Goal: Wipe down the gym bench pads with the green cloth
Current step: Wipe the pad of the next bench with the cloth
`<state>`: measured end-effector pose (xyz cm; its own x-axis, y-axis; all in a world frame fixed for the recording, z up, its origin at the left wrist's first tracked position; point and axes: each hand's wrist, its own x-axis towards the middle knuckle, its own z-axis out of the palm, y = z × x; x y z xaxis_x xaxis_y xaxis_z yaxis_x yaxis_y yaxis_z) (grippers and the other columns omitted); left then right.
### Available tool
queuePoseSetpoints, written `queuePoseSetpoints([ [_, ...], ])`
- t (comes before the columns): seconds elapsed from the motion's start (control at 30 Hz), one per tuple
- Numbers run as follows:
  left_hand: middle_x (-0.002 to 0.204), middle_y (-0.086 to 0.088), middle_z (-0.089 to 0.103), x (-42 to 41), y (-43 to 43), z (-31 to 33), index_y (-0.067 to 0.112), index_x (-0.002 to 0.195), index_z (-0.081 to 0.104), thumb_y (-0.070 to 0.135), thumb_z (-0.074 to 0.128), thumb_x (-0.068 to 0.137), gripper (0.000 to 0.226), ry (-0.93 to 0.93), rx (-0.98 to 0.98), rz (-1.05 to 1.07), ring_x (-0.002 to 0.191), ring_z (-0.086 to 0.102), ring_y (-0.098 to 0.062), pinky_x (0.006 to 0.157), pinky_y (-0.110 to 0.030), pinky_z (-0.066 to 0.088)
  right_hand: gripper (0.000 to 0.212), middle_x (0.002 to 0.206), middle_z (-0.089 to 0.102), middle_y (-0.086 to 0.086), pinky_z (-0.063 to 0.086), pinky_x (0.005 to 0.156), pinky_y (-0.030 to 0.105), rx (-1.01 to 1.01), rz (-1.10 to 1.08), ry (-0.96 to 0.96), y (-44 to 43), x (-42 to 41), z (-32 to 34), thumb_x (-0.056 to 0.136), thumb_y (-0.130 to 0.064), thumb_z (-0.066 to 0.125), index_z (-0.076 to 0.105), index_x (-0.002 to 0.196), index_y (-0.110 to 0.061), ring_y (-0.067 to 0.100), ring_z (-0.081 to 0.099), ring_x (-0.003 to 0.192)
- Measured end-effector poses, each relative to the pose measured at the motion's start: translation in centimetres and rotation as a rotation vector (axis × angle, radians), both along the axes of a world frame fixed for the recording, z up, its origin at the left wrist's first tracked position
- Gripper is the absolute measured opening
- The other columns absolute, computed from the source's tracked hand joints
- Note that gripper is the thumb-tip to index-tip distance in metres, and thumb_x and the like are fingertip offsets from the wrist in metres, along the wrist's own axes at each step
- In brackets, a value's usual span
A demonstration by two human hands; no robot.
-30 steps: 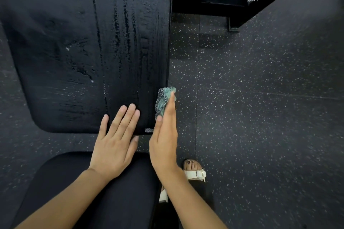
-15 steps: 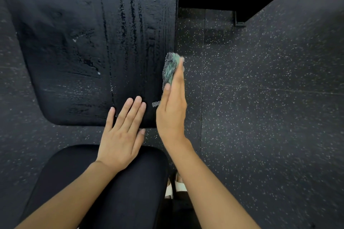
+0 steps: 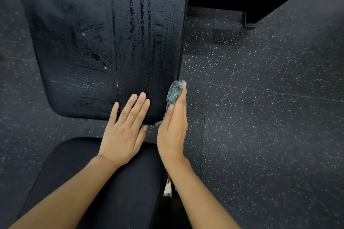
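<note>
So the green cloth (image 3: 174,92) is wadded up against the right side edge of the long back pad (image 3: 93,33), near its lower corner. The right hand (image 3: 172,128) has it pinned there with straight fingers, hand turned edge-on. It's pressing, not gripping, as far as I can see. The left hand (image 3: 124,130) lies flat with fingers spread on the pad's lower end, just beside the right hand, and holds nothing. I'd guess it's steadying the bench.

The cloth looks like a soft, light mesh-type rag, so it'll bunch and fold however you push it. No weight to worry about, nothing fragile. The pad surface is streaked with wet lines (looks like spray or moisture), so I'd expect the cloth to slide easily, maybe too easily on that narrow edge. With an open palm it could slip out and drop to the speckled floor (image 3: 260,117). Best hold, I reckon: keep the wad under the fingertips and palm, with the thumb hooked over the loose end hanging out below.

The seat pad (image 3: 93,182) nearest the camera looks dry.
</note>
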<state>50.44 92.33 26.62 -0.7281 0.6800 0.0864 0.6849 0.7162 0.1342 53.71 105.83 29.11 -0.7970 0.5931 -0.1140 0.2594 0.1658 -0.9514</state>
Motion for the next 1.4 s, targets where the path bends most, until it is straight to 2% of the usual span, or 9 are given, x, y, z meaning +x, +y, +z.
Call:
queuePoseSetpoints([
  [0.03, 0.167, 0.006, -0.007, 0.0, 0.0, 0.0, 0.018, 0.159, 0.002, 0.03, 0.033, 0.099, 0.069, 0.002, -0.006, 0.002, 0.154, -0.002, -0.013, 0.124, -0.041, -0.003, 0.051, 0.163, 0.016, -0.003, 0.033, 0.115, 0.043, 0.0, -0.002, 0.015, 0.5, -1.0, 0.4, 0.107, -0.022, 0.024, 0.01, 0.156, -0.022, 0.013, 0.019, 0.149],
  [0.1, 0.167, 0.006, -0.007, 0.1, 0.0, 0.0, 0.018, 0.159, 0.001, 0.031, 0.032, 0.099, 0.069, 0.007, -0.018, 0.003, 0.154, -0.002, -0.013, 0.124, -0.041, -0.003, 0.051, 0.163, 0.018, -0.002, 0.035, 0.113, 0.047, 0.016, -0.009, 0.041, 1.6, -3.0, 1.3, 0.107, -0.023, 0.023, 0.01, 0.156, -0.021, 0.016, 0.02, 0.149],
  [0.2, 0.167, 0.006, -0.008, 0.1, 0.1, 0.1, 0.018, 0.159, 0.001, 0.032, 0.032, 0.099, 0.069, 0.016, -0.03, 0.01, 0.154, -0.002, -0.013, 0.123, -0.042, -0.002, 0.051, 0.163, 0.016, 0.001, 0.02, 0.12, 0.029, 0.054, -0.005, 0.066, 2.3, -4.4, 2.1, 0.107, -0.02, 0.023, 0.009, 0.156, -0.015, 0.014, 0.014, 0.15],
  [0.33, 0.167, 0.005, -0.006, 0.2, 0.1, 0.2, 0.018, 0.159, 0.003, 0.032, 0.032, 0.099, 0.068, 0.021, -0.033, 0.011, 0.154, 0.0, -0.014, 0.123, -0.042, 0.001, 0.051, 0.163, 0.013, -0.001, 0.013, 0.115, 0.009, 0.06, 0.055, 0.002, 1.2, -1.7, 1.0, 0.107, -0.021, 0.025, 0.003, 0.153, -0.025, 0.008, 0.012, 0.149],
  [0.5, 0.167, 0.003, 0.001, 0.2, -0.1, 0.8, 0.013, 0.158, 0.012, 0.031, 0.031, 0.1, 0.064, 0.006, -0.038, 0.012, 0.154, 0.004, -0.016, 0.123, -0.043, 0.006, 0.054, 0.162, 0.013, -0.003, 0.013, 0.111, 0.004, 0.032, 0.08, -0.106, -0.5, 2.2, -0.4, 0.105, -0.023, 0.024, 0.009, 0.156, -0.016, 0.005, 0.013, 0.148],
  [0.67, 0.166, -0.002, 0.015, -0.4, -0.6, 2.2, 0.014, 0.158, 0.02, 0.03, 0.031, 0.1, 0.061, -0.021, -0.062, -0.033, 0.153, 0.013, -0.017, 0.122, -0.041, 0.013, 0.053, 0.158, 0.011, -0.011, 0.011, 0.106, -0.001, 0.004, 0.101, -0.142, -0.9, 3.8, 0.2, 0.103, -0.026, 0.022, 0.004, 0.153, -0.024, -0.008, 0.008, 0.142],
  [1.03, 0.167, -0.002, 0.008, -6.4, -1.6, 6.3, 0.017, 0.159, 0.015, 0.033, 0.029, 0.1, 0.062, -0.006, -0.128, 0.029, 0.154, 0.009, -0.02, 0.12, -0.046, 0.017, 0.05, 0.161, 0.02, -0.002, 0.015, 0.12, 0.022, 0.051, -0.009, -0.01, 1.7, -2.9, 4.1, 0.107, -0.013, 0.027, 0.016, 0.155, -0.015, 0.01, 0.016, 0.149],
  [1.23, 0.168, -0.002, 0.004, -4.5, -1.5, 5.1, 0.014, 0.159, 0.011, 0.034, 0.029, 0.1, 0.066, -0.068, -0.119, 0.076, 0.154, 0.003, -0.021, 0.121, -0.048, 0.017, 0.052, 0.161, 0.007, -0.006, 0.007, 0.11, 0.002, 0.197, 0.057, -0.029, -0.4, -0.3, 3.7, 0.106, -0.009, 0.03, 0.014, 0.154, -0.019, -0.016, -0.004, 0.141],
  [1.4, 0.167, 0.0, 0.005, -2.5, -2.5, 6.2, 0.013, 0.158, 0.018, 0.035, 0.024, 0.098, 0.065, -0.224, -0.075, 0.043, 0.154, 0.004, -0.018, 0.12, -0.043, 0.018, 0.05, 0.161, 0.022, 0.0, 0.011, 0.111, 0.004, 0.201, 0.066, -0.109, -2.2, 2.8, 4.1, 0.104, -0.006, 0.033, 0.024, 0.15, -0.022, 0.005, 0.015, 0.147],
])
